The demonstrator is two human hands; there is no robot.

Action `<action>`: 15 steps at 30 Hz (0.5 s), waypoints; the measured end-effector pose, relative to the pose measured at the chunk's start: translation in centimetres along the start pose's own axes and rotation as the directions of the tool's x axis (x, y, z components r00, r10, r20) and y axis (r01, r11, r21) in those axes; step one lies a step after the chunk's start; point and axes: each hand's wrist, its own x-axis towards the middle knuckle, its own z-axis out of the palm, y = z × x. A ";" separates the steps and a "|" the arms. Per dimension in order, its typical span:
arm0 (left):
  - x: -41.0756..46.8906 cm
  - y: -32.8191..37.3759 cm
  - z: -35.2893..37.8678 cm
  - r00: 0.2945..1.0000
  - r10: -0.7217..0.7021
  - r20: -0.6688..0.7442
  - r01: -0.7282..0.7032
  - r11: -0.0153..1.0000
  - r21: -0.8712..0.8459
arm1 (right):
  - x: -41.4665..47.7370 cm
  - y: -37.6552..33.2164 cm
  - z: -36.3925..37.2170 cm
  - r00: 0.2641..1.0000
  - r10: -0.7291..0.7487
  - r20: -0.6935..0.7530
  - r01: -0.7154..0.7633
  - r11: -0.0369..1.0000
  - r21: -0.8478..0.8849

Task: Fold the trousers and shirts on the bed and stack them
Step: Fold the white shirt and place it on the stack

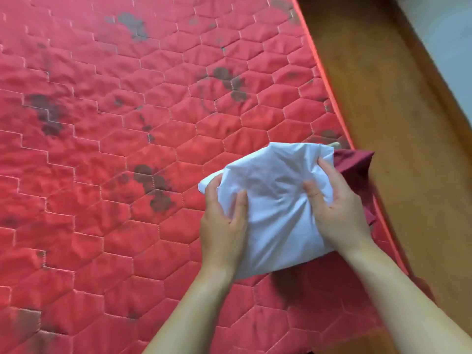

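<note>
A folded white garment [270, 200] is held above the right side of the red quilted mattress [102, 149]. My left hand [223, 221] grips its left edge, thumb on top and fingers curled under. My right hand [337, 208] grips the right side, thumb pressed into the cloth. A dark red garment [355, 164] lies beneath and to the right of the white one, by the mattress edge; most of it is hidden.
The mattress bears several dark stains. Its right edge runs diagonally along a brown wooden bed frame [398, 123]. A pale floor or wall [447, 42] shows at the top right.
</note>
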 end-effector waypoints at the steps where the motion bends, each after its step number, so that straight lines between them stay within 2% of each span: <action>1: -0.3 0.8 2.3 1.000 0.003 -0.001 -0.003 1.000 -0.019 | 0.9 1.2 -2.0 1.000 -0.004 -0.011 0.004 1.000 -0.008; 6: -0.3 1.2 10.7 0.998 -0.032 -0.052 0.033 0.999 0.035 | 5.1 7.4 -7.1 0.999 -0.022 -0.050 0.017 0.995 -0.097; 9: 0.3 -1.5 12.6 1.000 -0.016 -0.008 0.018 0.970 0.243 | 7.2 11.3 -6.1 0.997 0.050 0.062 -0.039 0.985 -0.166; 11: 0.3 -3.5 13.0 0.991 -0.130 0.013 0.111 0.891 0.440 | 7.7 13.3 -5.2 0.982 0.121 0.144 -0.084 0.967 -0.243; 12: 0.2 -4.1 13.2 0.988 -0.153 -0.020 0.142 0.851 0.506 | 7.7 13.9 -5.0 0.986 0.113 0.121 -0.074 0.955 -0.289; 13: 0.1 -4.4 13.4 0.992 -0.114 -0.062 0.129 0.816 0.564 | 7.5 14.2 -4.9 0.996 0.061 0.062 -0.036 0.939 -0.343; 15: -0.4 -4.3 14.3 0.991 0.111 -0.071 -0.030 0.719 0.695 | 6.8 14.1 -4.5 0.990 -0.131 -0.049 0.096 0.891 -0.444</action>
